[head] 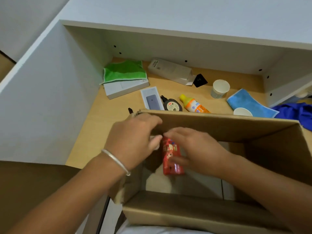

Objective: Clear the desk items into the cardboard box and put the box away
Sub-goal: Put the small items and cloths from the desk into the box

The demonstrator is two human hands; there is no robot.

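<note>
White cabinet walls close in the wooden desk (170,92) on three sides, and we look down from above into the open cardboard box (219,125), which sits at the desk's near edge with its plain brown flaps turned up and its pale bottom showing. Our left hand (133,141), a silver bangle (116,162) at its wrist, reaches over the box's left corner, fingers curled near the top of a red packet (171,157); motion blur keeps us from telling whether it actually grips the packet. Our right hand (197,149) holds that packet from the right side, thumb across its front, inside the box and above its floor. The packet is glossy red with printed figures, standing roughly upright.

Behind the box, still on the desk, lie a green cloth (125,70) on top of a flat white box (125,87), a long white carton (170,70) with a black square item (200,80) at its end, an open tray holding a grey device (152,102), a dark round ink bottle (172,105), an orange and yellow bottle (194,104) lying on its side, a paper cup (219,88), a blue cloth (249,103) and a second paper cup (242,111) just behind the box wall. A black pen (130,110) pokes out near the box's left corner
</note>
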